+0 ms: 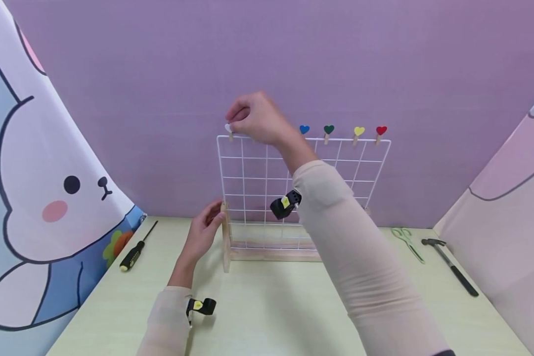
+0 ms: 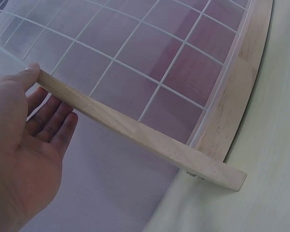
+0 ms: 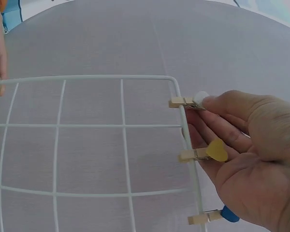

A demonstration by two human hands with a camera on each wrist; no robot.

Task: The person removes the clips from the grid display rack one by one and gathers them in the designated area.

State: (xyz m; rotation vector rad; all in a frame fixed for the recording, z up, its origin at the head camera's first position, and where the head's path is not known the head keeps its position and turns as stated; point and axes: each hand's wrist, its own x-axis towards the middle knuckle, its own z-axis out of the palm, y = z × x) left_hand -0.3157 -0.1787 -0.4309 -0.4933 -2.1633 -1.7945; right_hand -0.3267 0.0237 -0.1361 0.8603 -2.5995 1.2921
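A white wire grid (image 1: 258,157) stands upright in a wooden stand (image 2: 135,135). At the grid's top left corner, my right hand (image 1: 260,118) pinches a small wooden clothespin (image 3: 178,102) with a white heart between thumb and fingers; the peg sits across the top wire. Lower down, my left hand (image 2: 29,140) holds the upper end of the stand's left post, thumb on one side and fingers on the other. Beside the white peg, a clothespin with a gold heart (image 3: 216,150) is clipped on, largely hidden by the right hand in the head view.
Along the top wire follow blue (image 1: 304,129), green (image 1: 329,129), yellow (image 1: 359,131) and red (image 1: 381,130) heart clothespins. A screwdriver (image 1: 133,254) lies on the table at left. Green scissors (image 1: 407,241) and a hammer (image 1: 454,269) lie at right. Printed cloth hangs at both sides.
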